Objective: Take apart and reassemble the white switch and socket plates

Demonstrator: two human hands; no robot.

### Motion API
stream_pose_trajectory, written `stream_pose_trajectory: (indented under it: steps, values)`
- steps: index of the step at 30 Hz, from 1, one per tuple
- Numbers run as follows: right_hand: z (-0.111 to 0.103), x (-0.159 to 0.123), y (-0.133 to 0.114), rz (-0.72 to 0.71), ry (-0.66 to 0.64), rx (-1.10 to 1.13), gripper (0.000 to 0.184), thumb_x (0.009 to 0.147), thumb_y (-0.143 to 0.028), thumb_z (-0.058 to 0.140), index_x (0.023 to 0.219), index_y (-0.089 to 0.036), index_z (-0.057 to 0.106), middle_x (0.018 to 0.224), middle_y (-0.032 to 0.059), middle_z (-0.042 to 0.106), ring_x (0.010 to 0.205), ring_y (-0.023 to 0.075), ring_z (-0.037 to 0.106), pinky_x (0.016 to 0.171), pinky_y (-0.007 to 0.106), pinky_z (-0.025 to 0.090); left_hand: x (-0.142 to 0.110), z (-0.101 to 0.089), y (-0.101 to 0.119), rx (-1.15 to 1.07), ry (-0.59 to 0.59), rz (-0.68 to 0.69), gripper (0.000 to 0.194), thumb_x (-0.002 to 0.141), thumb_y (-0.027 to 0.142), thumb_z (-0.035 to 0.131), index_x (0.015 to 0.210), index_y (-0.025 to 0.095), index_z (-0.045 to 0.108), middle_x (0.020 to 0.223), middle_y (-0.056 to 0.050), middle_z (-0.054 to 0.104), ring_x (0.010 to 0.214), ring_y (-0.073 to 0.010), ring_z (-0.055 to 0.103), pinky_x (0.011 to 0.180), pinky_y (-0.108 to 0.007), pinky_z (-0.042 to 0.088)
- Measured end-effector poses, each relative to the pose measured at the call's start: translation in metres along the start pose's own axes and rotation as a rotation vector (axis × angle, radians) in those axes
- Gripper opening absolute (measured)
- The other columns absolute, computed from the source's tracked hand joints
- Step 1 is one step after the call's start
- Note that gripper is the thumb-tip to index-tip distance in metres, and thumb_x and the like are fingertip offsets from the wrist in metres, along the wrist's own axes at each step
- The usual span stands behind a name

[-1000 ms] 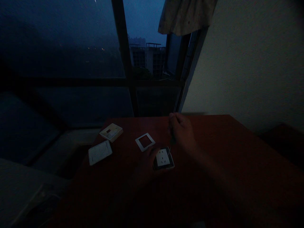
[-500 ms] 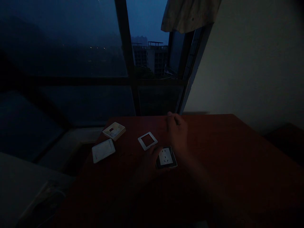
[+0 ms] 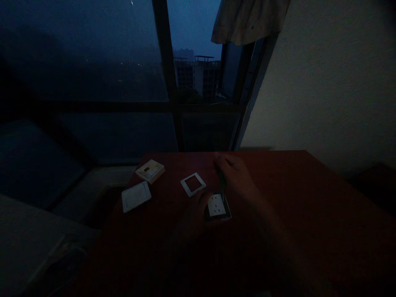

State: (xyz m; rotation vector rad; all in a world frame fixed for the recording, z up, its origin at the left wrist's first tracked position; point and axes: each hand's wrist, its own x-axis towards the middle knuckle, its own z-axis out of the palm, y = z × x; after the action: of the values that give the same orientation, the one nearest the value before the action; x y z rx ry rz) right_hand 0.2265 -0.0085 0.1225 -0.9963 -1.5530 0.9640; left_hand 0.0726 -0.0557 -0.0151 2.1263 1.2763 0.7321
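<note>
While a white panel and a pale box lie side by side at left, with a hollow frame next, your left hand clasps the left side of the socket on the table; at its right edge stands a screwdriver, gripped in your right hand. You seem to be turning a screw, which way I cannot tell; the next move likely calls for a well-seated tip

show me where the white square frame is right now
In the head view, the white frame lies near the middle of the table, just beyond the left hand and the socket, right of the pale box.
</note>
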Motion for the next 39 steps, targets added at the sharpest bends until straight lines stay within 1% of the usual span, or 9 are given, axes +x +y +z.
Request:
stream_pose_trajectory:
  steps: [3,7,12,15,20,23,28,33,39]
  values:
    - [0.010,-0.008,-0.007,-0.016,0.129,-0.093,0.029,0.087,-0.041,0.048,0.071,-0.021,0.060,0.072,0.0003,0.060,0.072,0.0153,0.057,0.062,0.024,0.044,0.000,-0.001,0.000,0.001,-0.017,0.000,0.082,0.069,0.050,0.074,0.138,0.027,0.038,0.142,-0.009,0.035,0.130,-0.0310,0.036,0.107,-0.047,0.033]
    - [0.011,-0.014,0.001,0.058,0.386,0.096,0.034,0.089,-0.044,0.043,0.066,-0.021,0.053,0.056,-0.0041,0.047,0.050,0.0106,0.045,0.046,0.021,0.034,0.000,-0.003,0.001,0.007,-0.048,-0.027,0.084,0.068,0.050,0.076,0.138,0.026,0.037,0.143,-0.010,0.034,0.130,-0.0306,0.036,0.106,-0.046,0.034]
    - [-0.014,-0.006,0.009,0.177,-0.302,0.321,0.031,0.083,-0.046,0.051,0.066,-0.021,0.051,0.046,-0.0085,0.039,0.038,0.0079,0.035,0.040,0.021,0.031,0.001,-0.005,0.006,0.001,-0.018,-0.004,0.082,0.069,0.053,0.074,0.137,0.026,0.038,0.143,-0.010,0.035,0.131,-0.0302,0.035,0.108,-0.045,0.032]
    - [-0.022,0.001,0.005,0.045,-0.224,0.105,0.031,0.089,-0.043,0.040,0.072,-0.021,0.054,0.054,-0.0048,0.048,0.046,0.0102,0.046,0.047,0.022,0.037,0.001,-0.005,0.006,0.003,-0.019,-0.013,0.082,0.069,0.054,0.073,0.137,0.025,0.038,0.143,-0.010,0.035,0.131,-0.0310,0.034,0.108,-0.046,0.032]
    - [-0.024,0.002,-0.021,-0.094,0.000,-1.023,0.037,0.091,-0.044,0.038,0.076,-0.020,0.063,0.068,0.0065,0.063,0.060,0.0188,0.058,0.055,0.030,0.037,-0.001,-0.003,0.000,0.015,-0.035,-0.035,0.081,0.070,0.052,0.073,0.138,0.025,0.038,0.145,-0.010,0.032,0.132,-0.0325,0.033,0.107,-0.048,0.033]
    - [-0.028,0.000,-0.040,-0.068,-0.115,-1.353,0.044,0.092,-0.047,0.036,0.076,-0.018,0.065,0.068,0.0117,0.066,0.059,0.0227,0.061,0.053,0.031,0.036,-0.001,-0.003,0.000,0.014,-0.028,-0.028,0.081,0.069,0.050,0.074,0.137,0.025,0.039,0.144,-0.010,0.035,0.131,-0.0317,0.035,0.107,-0.046,0.034]
    - [-0.047,0.008,-0.055,-0.167,-0.471,-1.311,0.030,0.094,-0.032,0.038,0.096,-0.019,0.064,0.085,0.0115,0.071,0.072,0.0240,0.066,0.058,0.030,0.041,0.001,-0.006,0.004,0.004,-0.016,-0.003,0.080,0.069,0.053,0.073,0.136,0.025,0.040,0.142,-0.010,0.037,0.129,-0.0322,0.037,0.106,-0.046,0.034]
    - [-0.064,0.016,-0.054,-0.259,-0.755,-0.873,0.030,0.088,-0.017,0.044,0.115,-0.021,0.058,0.116,0.0066,0.065,0.099,0.0188,0.061,0.080,0.028,0.045,0.002,-0.008,0.007,-0.002,-0.019,0.020,0.080,0.070,0.055,0.072,0.136,0.024,0.040,0.142,-0.010,0.036,0.130,-0.0306,0.036,0.107,-0.044,0.034]
    - [-0.048,0.003,-0.046,-0.195,-0.499,-1.158,0.028,0.093,-0.030,0.041,0.112,-0.018,0.058,0.100,0.0091,0.070,0.085,0.0215,0.065,0.072,0.031,0.046,0.000,-0.007,0.006,0.002,-0.017,-0.014,0.081,0.070,0.056,0.071,0.137,0.026,0.039,0.144,-0.010,0.033,0.131,-0.0317,0.035,0.107,-0.045,0.034]
